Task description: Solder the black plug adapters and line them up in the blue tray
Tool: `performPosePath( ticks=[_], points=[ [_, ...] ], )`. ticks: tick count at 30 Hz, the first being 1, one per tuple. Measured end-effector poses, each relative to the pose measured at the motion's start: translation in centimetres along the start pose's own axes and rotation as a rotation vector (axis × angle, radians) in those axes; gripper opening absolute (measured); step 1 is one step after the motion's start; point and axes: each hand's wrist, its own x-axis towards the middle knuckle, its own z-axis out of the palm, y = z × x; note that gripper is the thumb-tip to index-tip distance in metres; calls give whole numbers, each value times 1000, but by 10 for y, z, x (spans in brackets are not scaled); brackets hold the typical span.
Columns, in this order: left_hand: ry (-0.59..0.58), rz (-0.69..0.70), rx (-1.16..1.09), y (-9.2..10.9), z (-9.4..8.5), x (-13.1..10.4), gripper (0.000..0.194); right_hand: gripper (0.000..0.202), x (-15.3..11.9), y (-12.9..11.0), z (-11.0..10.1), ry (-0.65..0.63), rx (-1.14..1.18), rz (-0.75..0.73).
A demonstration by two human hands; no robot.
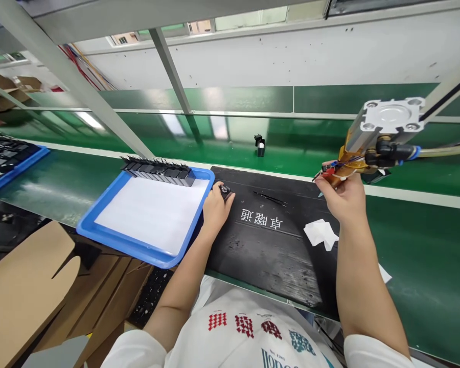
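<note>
My left hand (215,208) is wrapped round a small black part (225,191), at the left edge of a black mat (253,255). Over the mat's right end, my right hand (345,197) has its fingers closed round the lower end of an orange-wrapped tool (350,158), below a silver cylinder (389,116). Black tweezers (270,198) lie on the mat between the hands. To the left is a blue tray (128,249) with a white sheet (153,209) and a row of black parts (159,171) along its back edge.
Crumpled white paper (321,233) lies on the mat near my right forearm. A small black object (260,145) stands on the green surface behind. Another blue tray (15,171) of black parts is at far left, with cardboard (26,291) below. Grey posts rise behind the bench.
</note>
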Motion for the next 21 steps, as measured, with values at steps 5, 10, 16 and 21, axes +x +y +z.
performPosePath(
  ticks=[5,10,16,21],
  points=[
    [-7,41,367,-3,7,28,48,40,3,4,-5,-2,-4,23],
    [207,181,217,24,11,38,85,37,5,4,-9,0,-24,26],
    [44,57,-253,82,72,117,89,27,6,-6,-12,26,-74,-21],
    [112,-230,-385,87,98,166,65,22,5,-15,-17,-6,-115,-47]
  ],
)
